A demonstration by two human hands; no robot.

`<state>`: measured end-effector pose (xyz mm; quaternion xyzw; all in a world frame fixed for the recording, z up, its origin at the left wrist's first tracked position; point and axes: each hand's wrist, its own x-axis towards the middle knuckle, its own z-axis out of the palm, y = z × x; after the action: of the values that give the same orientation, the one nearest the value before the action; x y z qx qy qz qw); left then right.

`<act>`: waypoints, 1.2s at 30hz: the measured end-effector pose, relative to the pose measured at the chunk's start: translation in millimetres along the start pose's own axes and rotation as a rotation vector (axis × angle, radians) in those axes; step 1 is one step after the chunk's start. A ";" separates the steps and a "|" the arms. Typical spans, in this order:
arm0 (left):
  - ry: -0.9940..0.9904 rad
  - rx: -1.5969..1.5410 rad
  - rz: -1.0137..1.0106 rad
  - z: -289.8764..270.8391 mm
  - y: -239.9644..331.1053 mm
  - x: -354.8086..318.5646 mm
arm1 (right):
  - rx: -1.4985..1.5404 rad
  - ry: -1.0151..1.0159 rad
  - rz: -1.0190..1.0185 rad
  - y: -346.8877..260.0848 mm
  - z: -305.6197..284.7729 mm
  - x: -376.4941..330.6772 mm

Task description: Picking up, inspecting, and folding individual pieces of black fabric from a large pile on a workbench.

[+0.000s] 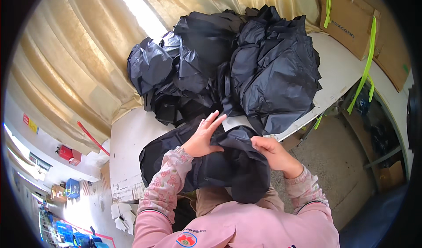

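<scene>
A piece of thin black fabric (211,171) lies across the table's front edge and hangs over my lap, with a rounded part drooping at its right end. My left hand (203,136) rests over its upper middle, open, fingers and thumb spread apart. At the piece's right side, my right hand (276,153) pinches the fabric's upper edge between thumb and fingers. Whether it is a bag, a cover or something else I cannot tell. Just beyond my hands rises a big crumpled heap of similar black pieces (277,72).
The heap covers much of the white table (125,147), which stands against beige curtains (74,59). Cardboard sheets (351,23) tied with yellow-green straps (371,50) lean at the back right. Below them is a shelf holding dark items. Blue bins (72,188) stand far left.
</scene>
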<state>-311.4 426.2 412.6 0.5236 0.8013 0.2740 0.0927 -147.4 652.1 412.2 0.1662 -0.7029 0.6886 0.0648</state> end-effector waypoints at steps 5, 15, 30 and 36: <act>-0.113 0.048 0.121 13.1 6.5 12.8 | 0.142 -0.156 0.015 -6.9 -11.9 -10.6; 0.293 -1.052 0.006 27.4 17.1 16.8 | -0.191 -0.434 0.122 -58.5 -54.9 -29.2; -0.639 -1.106 -0.167 19.5 68.5 -16.3 | -0.926 0.304 -0.270 31.4 -74.8 10.5; -0.057 -1.297 -0.106 8.3 45.4 -22.7 | -0.844 0.270 -0.108 18.2 -75.9 12.6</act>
<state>-262.1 422.5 426.9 0.3284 0.4953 0.6831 0.4246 -175.6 725.4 402.3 0.0704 -0.8979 0.3527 0.2538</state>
